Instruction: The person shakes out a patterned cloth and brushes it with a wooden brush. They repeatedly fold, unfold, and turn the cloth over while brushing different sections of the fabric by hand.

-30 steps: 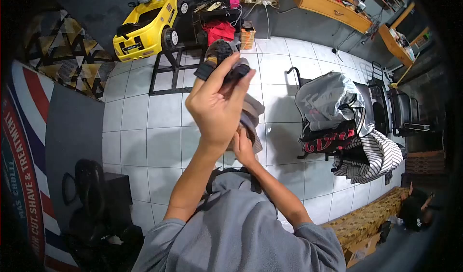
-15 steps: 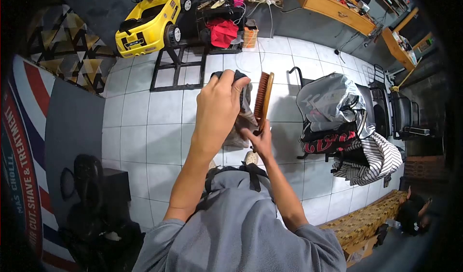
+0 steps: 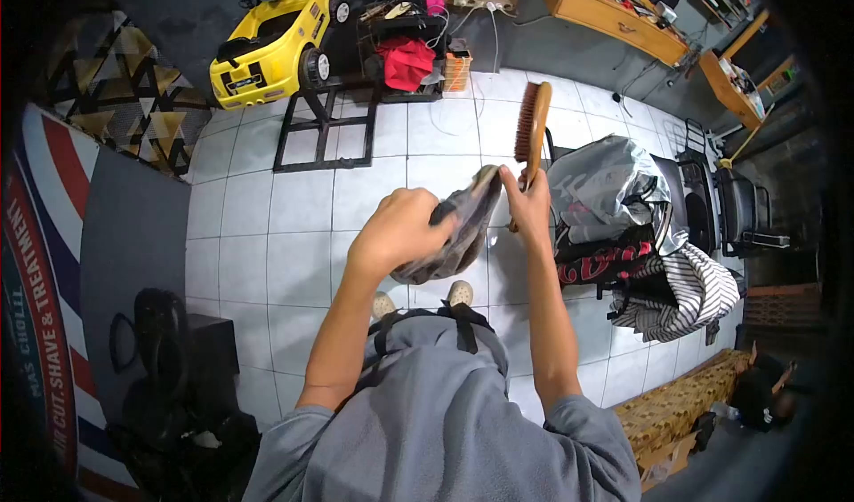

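My left hand (image 3: 405, 228) is closed on one side of a thin, dark, partly see-through cloth (image 3: 470, 226), whose exact kind I cannot make out. The cloth hangs bunched between my hands, above my light shoes (image 3: 460, 294). My right hand (image 3: 532, 207) grips a wooden brush (image 3: 538, 128) with reddish-brown bristles. The brush stands upright, bristles facing left. The thumb side of that same hand meets the cloth's raised corner and seems to pinch it.
To the right, a chair carries a silver cape (image 3: 605, 177) and a striped cloth (image 3: 685, 293). A black metal frame (image 3: 325, 162) and a yellow toy car (image 3: 267, 53) are ahead left. Near a wooden drawer table (image 3: 614, 22) stands a black cart (image 3: 400, 97). A person (image 3: 765, 391) is at lower right.
My right hand has risen forward and right with the brush, and the cloth's corner now reaches it. My left hand has come down nearer my body, and the cloth is spread between both hands.
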{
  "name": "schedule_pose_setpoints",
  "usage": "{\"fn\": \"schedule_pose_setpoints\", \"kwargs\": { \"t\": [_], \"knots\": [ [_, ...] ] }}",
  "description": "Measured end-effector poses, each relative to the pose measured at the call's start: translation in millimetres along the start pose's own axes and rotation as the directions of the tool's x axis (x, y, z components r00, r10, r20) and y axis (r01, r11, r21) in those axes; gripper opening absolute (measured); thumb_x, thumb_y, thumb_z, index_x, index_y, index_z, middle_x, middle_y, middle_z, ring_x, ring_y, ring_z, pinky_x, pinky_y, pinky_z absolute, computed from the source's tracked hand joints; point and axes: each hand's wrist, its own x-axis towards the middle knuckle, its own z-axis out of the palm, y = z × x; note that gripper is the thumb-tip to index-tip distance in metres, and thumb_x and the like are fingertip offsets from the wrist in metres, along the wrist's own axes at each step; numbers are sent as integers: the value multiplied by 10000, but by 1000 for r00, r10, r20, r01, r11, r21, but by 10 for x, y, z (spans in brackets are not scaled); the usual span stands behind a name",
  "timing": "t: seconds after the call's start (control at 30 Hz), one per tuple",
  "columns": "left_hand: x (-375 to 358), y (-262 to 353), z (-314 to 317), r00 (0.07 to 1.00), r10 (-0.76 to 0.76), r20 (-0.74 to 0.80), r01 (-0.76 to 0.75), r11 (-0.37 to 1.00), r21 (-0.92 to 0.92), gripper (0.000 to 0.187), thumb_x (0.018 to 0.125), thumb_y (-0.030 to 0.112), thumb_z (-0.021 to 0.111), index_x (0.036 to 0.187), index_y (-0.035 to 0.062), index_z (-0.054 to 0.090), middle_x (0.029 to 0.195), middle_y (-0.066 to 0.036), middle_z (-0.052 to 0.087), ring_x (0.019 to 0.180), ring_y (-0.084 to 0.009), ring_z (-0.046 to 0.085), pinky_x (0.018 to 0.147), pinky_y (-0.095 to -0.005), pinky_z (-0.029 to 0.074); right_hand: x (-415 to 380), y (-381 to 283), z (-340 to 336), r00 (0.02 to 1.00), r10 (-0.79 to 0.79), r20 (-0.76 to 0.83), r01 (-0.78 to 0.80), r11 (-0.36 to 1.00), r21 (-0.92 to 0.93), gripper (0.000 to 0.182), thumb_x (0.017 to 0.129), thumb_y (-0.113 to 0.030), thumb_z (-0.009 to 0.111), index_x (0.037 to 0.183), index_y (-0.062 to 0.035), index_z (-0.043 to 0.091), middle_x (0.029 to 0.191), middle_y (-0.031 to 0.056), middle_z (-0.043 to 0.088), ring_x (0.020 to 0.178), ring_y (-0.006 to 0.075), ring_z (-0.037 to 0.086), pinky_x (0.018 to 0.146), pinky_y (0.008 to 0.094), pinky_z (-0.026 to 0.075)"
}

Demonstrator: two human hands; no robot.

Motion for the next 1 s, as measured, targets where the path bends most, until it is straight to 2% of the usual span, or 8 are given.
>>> {"fn": "schedule_pose_setpoints", "kwargs": {
  "t": [0.17, 0.37, 0.47, 0.53, 0.7, 0.77, 0.83, 1.0],
  "knots": [
    [244, -8, 79, 975, -93, -202, 45, 973, -227, 495, 913, 320, 496, 603, -65, 510, 459, -80, 471, 464, -127, 476, 483, -330, 403, -544, -435, -214, 890, 34, 455, -352, 685, 638, 405, 989, -389, 314, 841, -40, 456, 647, -19, 412, 553, 54, 367, 468, 189, 280],
    [297, 154, -127, 964, -207, -169, -38, 523, -852, 387, 914, 420, 527, 737, 78, 566, 635, 13, 549, 516, -68, 497, 477, -232, 418, -1261, 447, 407, 871, -166, 463, 48, 966, 255, 399, 989, -346, 255, 897, -28, 479, 586, 34, 432, 492, 147, 432, 470, 280, 404],
    [255, 184, -278, 948, -248, -198, -117, 305, -945, 383, 909, 412, 534, 745, 68, 571, 646, -18, 580, 524, -108, 548, 490, -249, 457, -1516, 1649, 398, 593, 297, 748, 200, 845, -495, 411, 954, -362, 340, 1077, -15, 524, 854, 275, 609, 828, 395, 614, 712, 473, 475],
    [169, 225, -379, 938, -281, -201, -140, 225, -964, 381, 906, 415, 534, 786, 57, 585, 692, -43, 613, 572, -135, 591, 541, -271, 495, -1593, 1824, 116, 455, 498, 738, 190, 755, -627, 488, 935, -425, 345, 1056, -5, 564, 940, 308, 594, 914, 445, 579, 779, 511, 448],
    [89, 225, -394, 932, -297, -207, -177, 126, -976, 380, 922, 413, 505, 841, 50, 583, 755, -45, 623, 648, -126, 591, 583, -256, 475, -1580, 2563, 104, 713, 518, 472, -126, 758, -640, 546, 939, -454, 359, 910, 45, 581, 764, 256, 624, 732, 388, 630, 665, 446, 481],
    [113, 229, -375, 920, -344, -190, -159, 116, -980, 402, 924, 428, 495, 792, 57, 574, 720, -37, 608, 612, -117, 557, 547, -246, 439, -1376, 2177, 256, 911, 335, 240, -279, 930, -237, 536, 961, -438, 325, 829, 6, 594, 687, 181, 612, 568, 331, 583, 544, 411, 442],
    [130, 194, -317, 929, -307, -208, -185, 102, -977, 361, 928, 407, 497, 874, 62, 587, 776, -32, 627, 639, -115, 582, 534, -244, 443, -1046, 1081, 160, 829, 404, 386, -540, 759, 365, 521, 956, -514, 304, 674, -87, 400, 528, 7, 369, 375, 120, 333, 345, 284, 285],
    [178, 358, -199, 934, -258, -246, -224, 112, -968, 333, 928, 390, 502, 889, 67, 574, 769, -29, 617, 606, -118, 562, 539, -249, 458, -1021, -530, -35, 855, 130, 501, -456, 647, 611, 432, 975, -466, 291, 817, -91, 437, 618, -29, 405, 451, 65, 352, 381, 221, 307]
  ]
}}
